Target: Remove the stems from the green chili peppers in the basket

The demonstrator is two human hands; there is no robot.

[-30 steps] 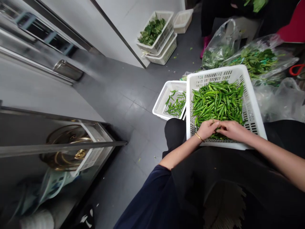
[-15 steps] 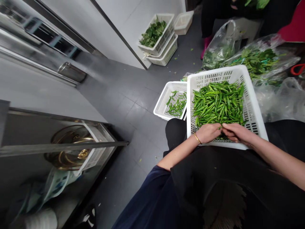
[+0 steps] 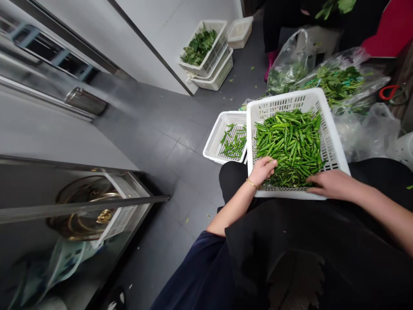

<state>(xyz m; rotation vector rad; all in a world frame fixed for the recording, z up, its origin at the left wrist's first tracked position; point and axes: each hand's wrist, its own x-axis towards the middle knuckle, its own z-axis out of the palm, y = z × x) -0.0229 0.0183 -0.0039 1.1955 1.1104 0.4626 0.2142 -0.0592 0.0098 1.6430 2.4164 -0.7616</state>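
Observation:
A white slotted basket [image 3: 335,140] rests on my lap, holding a heap of green chili peppers [image 3: 290,133]. Small dark green stems [image 3: 285,177] lie at the heap's near side. My left hand [image 3: 263,168] is over the basket's near left part, its fingers closed; what they hold, if anything, is too small to name. At the near right, my right hand [image 3: 329,184] reaches in beside the stems, thumb and fingers apart. Left of the big basket, a smaller white basket [image 3: 209,144] has a few loose green peppers in it.
Stacked white baskets with leaves [image 3: 200,47] stand by the wall. Plastic bags of greens [image 3: 345,86] lie beyond the big basket, near a seated person's dark-clad leg [image 3: 271,30]. A metal shelf [image 3: 138,200] is at left. Red-handled scissors [image 3: 389,92] lie at far right.
My hands, together at the basket's near edge before, have moved apart: the left one up and left, the right one to the right. The stems between them now show. The view has shifted slightly.

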